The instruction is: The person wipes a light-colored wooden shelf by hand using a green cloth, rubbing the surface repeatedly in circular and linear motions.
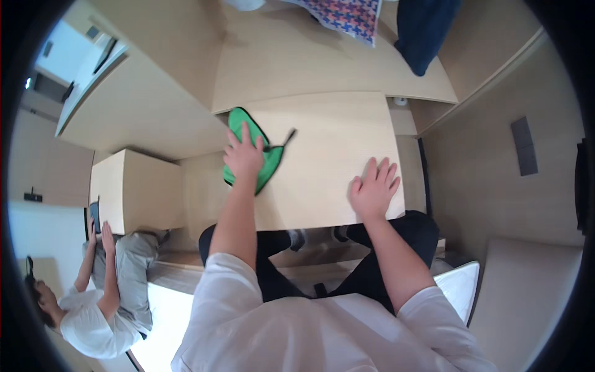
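A green fabric piece with black edging (270, 162), perhaps a folded pouch or cover, lies at the left side of the light wooden tabletop (328, 186). From its right side sticks a short black strap or pull (290, 136). My left hand (243, 155) rests flat on the green fabric with its fingers apart, covering its middle. On the tabletop's right side lies my right hand (375, 189), palm down, fingers spread, with nothing in it.
Beyond the tabletop is a wooden ledge (266, 74) with a patterned cloth (347, 18) and hanging dark blue fabric (424, 37). At the left, another person (99, 310) sits with hands at a wooden box-like table (152, 192). A wall panel (502, 155) stands close at right.
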The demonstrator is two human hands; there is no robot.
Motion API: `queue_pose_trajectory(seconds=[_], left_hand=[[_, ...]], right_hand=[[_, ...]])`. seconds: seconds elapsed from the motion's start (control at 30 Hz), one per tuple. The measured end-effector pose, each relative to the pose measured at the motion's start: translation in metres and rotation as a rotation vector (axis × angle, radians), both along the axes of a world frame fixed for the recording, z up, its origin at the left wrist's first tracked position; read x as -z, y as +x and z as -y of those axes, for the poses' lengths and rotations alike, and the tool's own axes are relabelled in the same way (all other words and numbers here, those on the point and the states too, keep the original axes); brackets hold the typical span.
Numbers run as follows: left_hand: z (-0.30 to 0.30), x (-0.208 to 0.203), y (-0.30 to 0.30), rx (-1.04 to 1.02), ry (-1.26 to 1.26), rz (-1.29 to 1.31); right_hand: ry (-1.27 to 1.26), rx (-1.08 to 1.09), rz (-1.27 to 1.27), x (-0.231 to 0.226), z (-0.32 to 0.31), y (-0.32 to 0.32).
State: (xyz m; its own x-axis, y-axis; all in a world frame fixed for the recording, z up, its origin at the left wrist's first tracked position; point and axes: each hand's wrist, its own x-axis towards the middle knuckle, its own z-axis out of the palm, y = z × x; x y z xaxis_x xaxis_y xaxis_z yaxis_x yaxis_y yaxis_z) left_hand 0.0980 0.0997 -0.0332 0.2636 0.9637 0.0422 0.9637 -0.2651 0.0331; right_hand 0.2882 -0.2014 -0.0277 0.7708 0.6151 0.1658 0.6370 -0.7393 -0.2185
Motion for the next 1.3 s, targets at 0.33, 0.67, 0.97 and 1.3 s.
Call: queue_pose_trajectory(seconds=[0.33,0.67,0.97,1.3], left_hand=[[0.209,-0.001,-0.074,-0.024,0.054,0.060],[0.179,-0.018,-0.048,0.382,-0.065,0.068],[0.019,-0.002,0.034,0.345,0.017,0.028],[-0.106,0.003,0.134,0.210,-0.094,-0.094]], right_hand=[[-0.057,0.004,-0.005,0.003,0.004,0.004],[-0.031,-0.023,-0.016,0.008,0.003,0.004],[-0.003,-0.030,0.025,0.000,-0.002,-0.002],[-0.021,-0.020,-0.073,-0.015,-0.001,-0.002]])
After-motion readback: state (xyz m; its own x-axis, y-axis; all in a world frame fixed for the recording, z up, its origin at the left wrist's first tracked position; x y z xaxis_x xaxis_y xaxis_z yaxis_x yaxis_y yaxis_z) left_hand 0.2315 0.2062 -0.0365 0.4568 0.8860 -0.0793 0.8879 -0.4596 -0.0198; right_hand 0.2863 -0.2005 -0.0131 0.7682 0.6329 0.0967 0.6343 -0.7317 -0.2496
